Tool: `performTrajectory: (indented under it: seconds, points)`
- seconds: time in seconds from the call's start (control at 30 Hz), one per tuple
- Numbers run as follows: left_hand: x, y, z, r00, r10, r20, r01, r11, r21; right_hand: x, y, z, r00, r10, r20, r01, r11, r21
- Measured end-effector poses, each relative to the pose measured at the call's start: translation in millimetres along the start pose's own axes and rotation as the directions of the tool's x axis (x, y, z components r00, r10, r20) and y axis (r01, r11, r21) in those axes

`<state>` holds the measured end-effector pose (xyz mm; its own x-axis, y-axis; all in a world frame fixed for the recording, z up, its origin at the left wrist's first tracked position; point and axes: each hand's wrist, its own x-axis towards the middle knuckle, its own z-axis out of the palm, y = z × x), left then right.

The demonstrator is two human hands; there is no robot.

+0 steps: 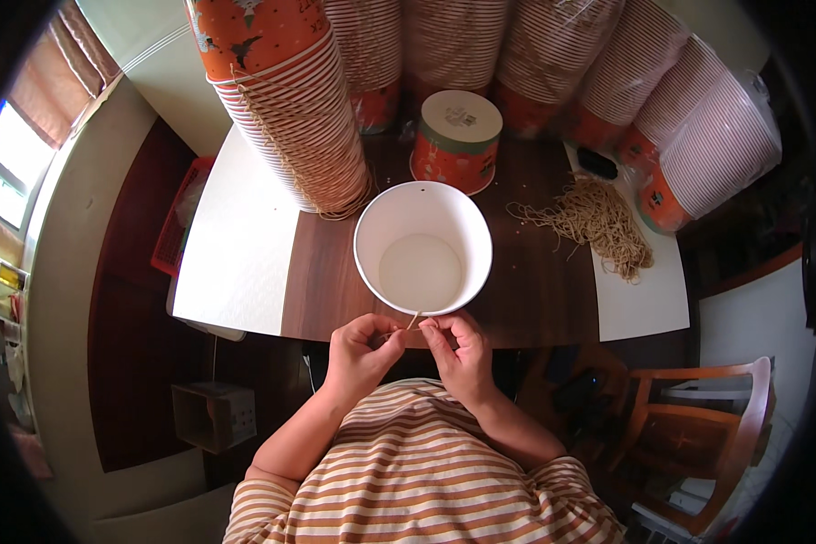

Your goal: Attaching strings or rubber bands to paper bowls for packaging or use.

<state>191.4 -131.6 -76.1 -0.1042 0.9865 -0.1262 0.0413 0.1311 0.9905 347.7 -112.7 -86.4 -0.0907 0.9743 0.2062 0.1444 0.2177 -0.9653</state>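
A white paper bucket (423, 272) stands upright in front of me, its mouth turned up and its bare inside showing. One small dark hole sits near its far rim. At the near rim, a thin tan string (414, 320) pokes up between my hands. My left hand (364, 347) pinches the string between thumb and forefinger. Just to its right, my right hand (458, 349) pinches it the same way, the fingertips of both hands nearly touching. Where the string meets the bucket's near side is hidden from view.
Left of the bucket rises a tall nested bucket stack (290, 118) draped with strings. Behind stands an upturned orange bucket (455, 145). More wrapped stacks (553, 63) line the back. A tangled string pile (607, 227) and a black object (597, 164) lie right. A wooden chair (698, 426) stands lower right.
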Motion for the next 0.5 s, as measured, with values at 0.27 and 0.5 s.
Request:
performTrajectory:
  seconds: [0.27,0.5]
  points:
    - [0,-4,1,0.999,0.009,0.036,-0.004,0.992,-0.127,-4,9,4,0.974,0.155,0.166,-0.201,0.929,0.310]
    - [0,0,5,0.999,0.016,0.033,-0.003,0.939,-0.345,-1,-2,4,0.992,0.008,0.128,-0.017,0.998,0.064]
